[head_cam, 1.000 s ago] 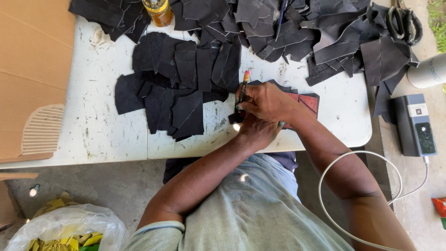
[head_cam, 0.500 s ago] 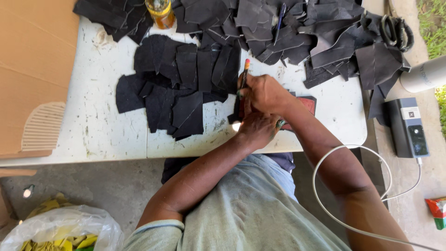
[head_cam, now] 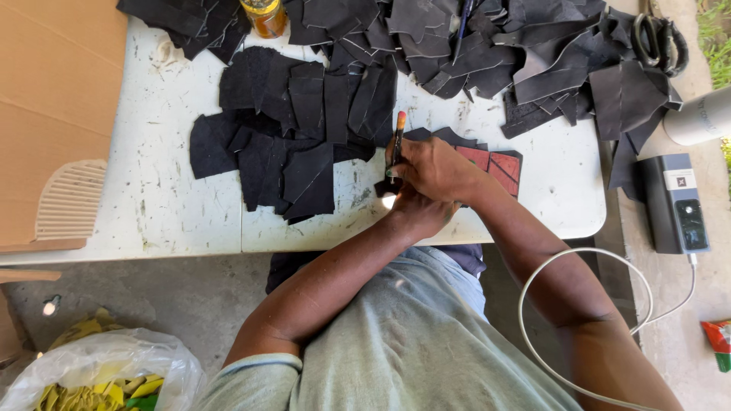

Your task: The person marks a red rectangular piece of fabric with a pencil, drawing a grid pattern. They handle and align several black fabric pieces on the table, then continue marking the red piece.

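A: Count per kind?
B: One white table [head_cam: 175, 221]; one amber jar [head_cam: 264, 15], upper centre; one pair of scissors [head_cam: 661, 42], upper right; one brush [head_cam: 397, 144]; two hands; black pieces [head_cam: 304, 129] too many to count.

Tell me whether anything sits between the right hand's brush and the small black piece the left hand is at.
Nothing visible does. The right hand holds the brush with its tip down at the small black piece by the left hand. The spread-out black pieces lie off to the left.
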